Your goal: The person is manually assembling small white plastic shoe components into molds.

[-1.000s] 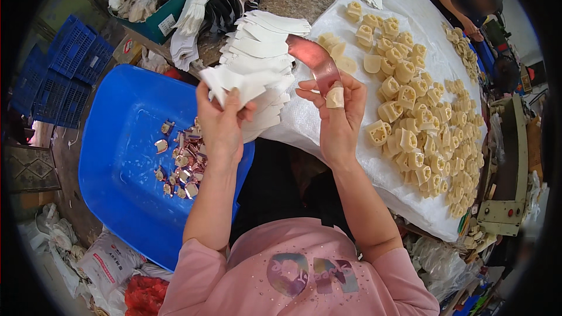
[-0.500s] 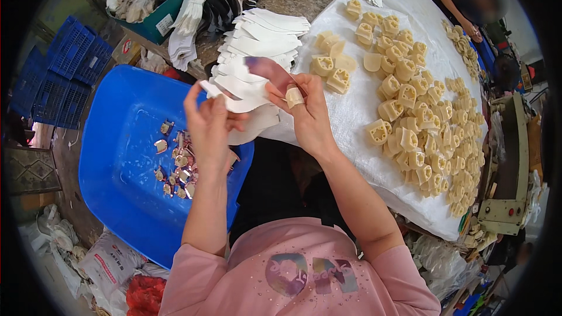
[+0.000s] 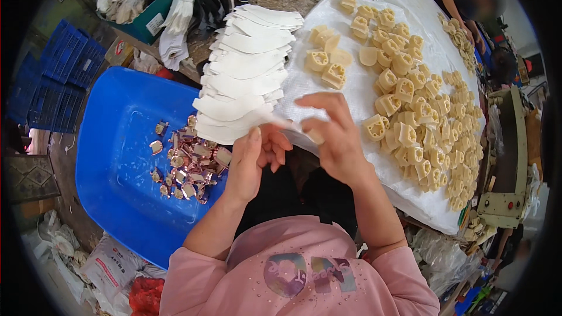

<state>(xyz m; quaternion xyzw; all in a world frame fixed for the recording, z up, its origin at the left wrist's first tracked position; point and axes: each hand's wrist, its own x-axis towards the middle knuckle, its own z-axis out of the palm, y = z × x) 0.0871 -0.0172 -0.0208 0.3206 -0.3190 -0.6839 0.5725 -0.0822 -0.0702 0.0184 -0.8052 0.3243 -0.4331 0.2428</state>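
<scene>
A: Where are the white pieces [image 3: 249, 64] lying?
B: They're overlapping in a row beside the blue tub [image 3: 102, 152], looking light and pliable; pinching one edge is probably suiting them best.
A: Fingers?
B: Left hand's [image 3: 250, 155] are resting curled by the near end; right hand's [image 3: 339, 145] are showing blurred, partly spread. Can't tell whether either is gripping.

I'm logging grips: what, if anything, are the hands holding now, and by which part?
It cannot be told: a blurred white strip shows between the left hand and the right hand, but whether either grips it, and where, is unclear.
</scene>
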